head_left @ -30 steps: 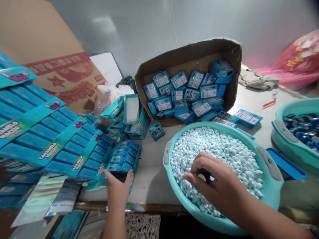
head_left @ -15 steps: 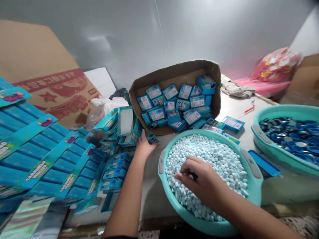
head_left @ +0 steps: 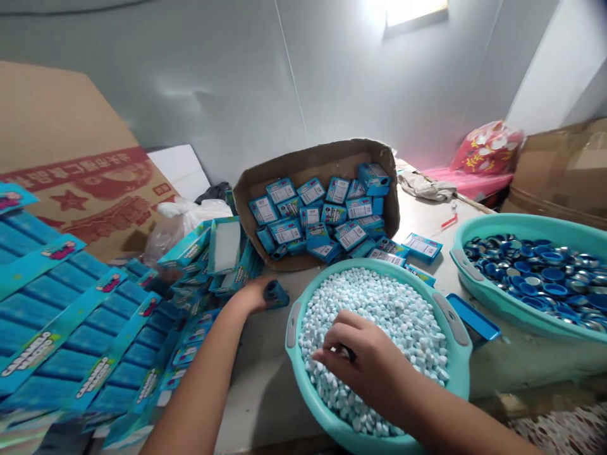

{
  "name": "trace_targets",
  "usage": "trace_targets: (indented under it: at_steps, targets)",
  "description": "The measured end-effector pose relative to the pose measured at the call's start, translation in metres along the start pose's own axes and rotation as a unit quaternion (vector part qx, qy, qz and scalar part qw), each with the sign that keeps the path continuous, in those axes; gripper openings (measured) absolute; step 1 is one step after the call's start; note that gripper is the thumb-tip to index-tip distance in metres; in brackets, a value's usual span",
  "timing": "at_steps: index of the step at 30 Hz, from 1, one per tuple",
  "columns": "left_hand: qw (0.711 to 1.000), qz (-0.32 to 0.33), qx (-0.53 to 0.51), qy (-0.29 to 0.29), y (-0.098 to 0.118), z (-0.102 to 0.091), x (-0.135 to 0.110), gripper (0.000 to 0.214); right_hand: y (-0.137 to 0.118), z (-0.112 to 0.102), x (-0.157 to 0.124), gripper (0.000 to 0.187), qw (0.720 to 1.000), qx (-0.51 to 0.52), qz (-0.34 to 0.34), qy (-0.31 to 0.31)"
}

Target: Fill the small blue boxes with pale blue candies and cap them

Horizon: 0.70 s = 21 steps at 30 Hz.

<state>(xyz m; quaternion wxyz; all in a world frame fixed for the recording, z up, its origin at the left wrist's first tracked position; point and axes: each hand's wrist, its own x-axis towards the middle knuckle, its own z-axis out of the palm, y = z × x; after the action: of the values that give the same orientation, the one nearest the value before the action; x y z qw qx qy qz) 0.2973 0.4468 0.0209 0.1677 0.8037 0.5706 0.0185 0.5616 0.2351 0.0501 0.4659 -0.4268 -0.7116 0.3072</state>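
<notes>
Small box point(head_left: 281, 296) turned since, in left hand point(head_left: 256, 294); trays point(head_left: 71, 317) read "CARAMELO".

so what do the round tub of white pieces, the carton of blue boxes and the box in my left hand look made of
Round tub: probably plastic, smooth satin, from its even colour and moulded rim.
Carton: likely cardboard, matte, with brown walls and a rough edge.
Held box: perhaps card, given its boxy outline; blur leaves material and finish open.
</notes>
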Motion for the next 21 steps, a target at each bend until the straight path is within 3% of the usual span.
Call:
trace_targets:
  at_steps: [2, 4, 7, 9, 11, 13, 15, 17, 21]
  targets:
    - [0.999, 0.018, -0.038, 0.010, 0.010, -0.005, 0.005, 0.088, 0.000, -0.003, -0.002, 0.020, 1.000, -0.001, -0.014, 0.023]
    - [0.987, 0.063, -0.148, 0.016, 0.030, -0.010, 0.016, 0.098, 0.002, -0.015, -0.007, 0.019, 0.997, -0.028, -0.026, 0.074]
    - [0.965, 0.055, -0.254, 0.037, 0.067, -0.007, 0.044, 0.091, 0.011, -0.059, -0.018, 0.023, 0.973, -0.139, -0.013, 0.184]
    - [0.973, 0.017, -0.218, 0.081, 0.088, 0.002, 0.068, 0.084, 0.021, -0.108, -0.029, 0.028, 0.936, -0.237, 0.034, 0.257]
    - [0.987, 0.018, -0.118, 0.108, 0.102, 0.010, 0.092, 0.087, 0.030, -0.163, -0.042, 0.034, 0.888, -0.317, 0.105, 0.315]
    - [0.995, 0.043, 0.006, 0.094, 0.110, 0.017, 0.111, 0.095, 0.037, -0.211, -0.052, 0.042, 0.844, -0.372, 0.168, 0.349]
    - [0.991, 0.061, 0.097, 0.065, 0.114, 0.021, 0.122, 0.100, 0.043, -0.240, -0.055, 0.048, 0.825, -0.394, 0.205, 0.348]
    - [0.989, 0.077, 0.110, 0.059, 0.116, 0.024, 0.125, 0.100, 0.048, -0.249, -0.052, 0.051, 0.835, -0.382, 0.224, 0.328]
    - [0.974, 0.103, 0.171, 0.111, 0.118, 0.029, 0.121, 0.076, 0.056, -0.239, -0.047, 0.052, 0.864, -0.369, 0.215, 0.267]
